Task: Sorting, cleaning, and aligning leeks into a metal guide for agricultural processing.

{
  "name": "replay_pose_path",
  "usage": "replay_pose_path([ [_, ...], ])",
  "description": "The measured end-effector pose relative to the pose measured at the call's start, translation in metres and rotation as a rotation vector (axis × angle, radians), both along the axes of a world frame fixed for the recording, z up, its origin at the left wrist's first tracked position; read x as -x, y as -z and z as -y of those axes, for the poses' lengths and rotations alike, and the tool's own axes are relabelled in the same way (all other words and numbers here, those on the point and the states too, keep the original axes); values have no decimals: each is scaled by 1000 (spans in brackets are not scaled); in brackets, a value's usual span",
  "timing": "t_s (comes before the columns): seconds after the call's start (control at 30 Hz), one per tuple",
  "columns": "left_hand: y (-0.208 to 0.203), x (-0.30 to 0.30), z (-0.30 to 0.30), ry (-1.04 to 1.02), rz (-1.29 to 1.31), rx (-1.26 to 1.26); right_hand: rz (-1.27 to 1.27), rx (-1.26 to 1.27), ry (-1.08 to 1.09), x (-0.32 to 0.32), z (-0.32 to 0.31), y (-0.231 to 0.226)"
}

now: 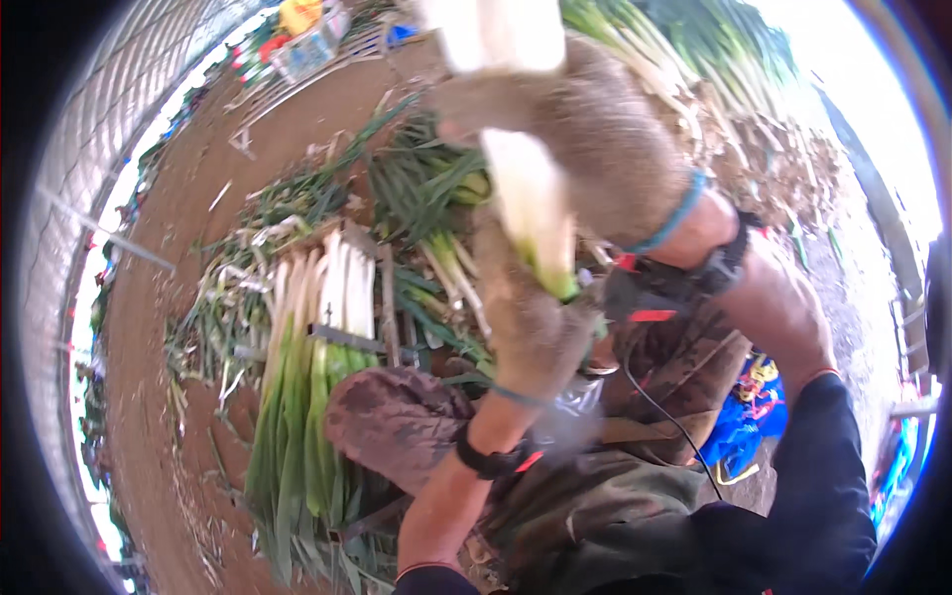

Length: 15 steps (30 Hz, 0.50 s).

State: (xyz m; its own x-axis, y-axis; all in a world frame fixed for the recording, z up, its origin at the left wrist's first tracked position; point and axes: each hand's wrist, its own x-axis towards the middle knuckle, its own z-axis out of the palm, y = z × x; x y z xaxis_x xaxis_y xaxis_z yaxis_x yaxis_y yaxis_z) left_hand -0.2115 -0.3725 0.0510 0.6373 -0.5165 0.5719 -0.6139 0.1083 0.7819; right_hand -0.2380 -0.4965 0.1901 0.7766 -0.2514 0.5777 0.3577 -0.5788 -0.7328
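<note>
My left hand point(531, 322), in a brown dirt-caked glove, is closed round the green part of some leeks point(535, 213) above my lap. Their white shafts point up and away from me. My right hand point(595, 124), gloved alike, wraps across the same shafts higher up, and white ends stick out beyond it. Motion blurs this hand and the leek tops, so the number of stalks cannot be told. By my left knee, a row of trimmed leeks point(322, 327) lies in a wooden rack point(347, 339) with a metal bar, white ends away from me.
A large heap of leeks point(714, 89) with roots lies far right. Cut green leaves point(421, 169) and peeled scraps point(233, 297) cover the brown ground ahead and left. A blue bag point(744, 421) is right of my leg. Crates point(307, 50) stand far left, near a ribbed wall point(109, 109).
</note>
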Motion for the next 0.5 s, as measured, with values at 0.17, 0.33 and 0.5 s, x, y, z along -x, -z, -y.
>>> replay_pose_path([
  [0.17, -37, -25, 4, -171, 355, 74, 34, 275, 66, 7, 2, -2],
  [0.33, -121, -53, 3, -477, 913, 60, -59, 304, -26, 0, 8, -6],
  [0.5, -212, -96, -94, -721, 1143, -530, -97, 197, -141, -37, 31, 4],
])
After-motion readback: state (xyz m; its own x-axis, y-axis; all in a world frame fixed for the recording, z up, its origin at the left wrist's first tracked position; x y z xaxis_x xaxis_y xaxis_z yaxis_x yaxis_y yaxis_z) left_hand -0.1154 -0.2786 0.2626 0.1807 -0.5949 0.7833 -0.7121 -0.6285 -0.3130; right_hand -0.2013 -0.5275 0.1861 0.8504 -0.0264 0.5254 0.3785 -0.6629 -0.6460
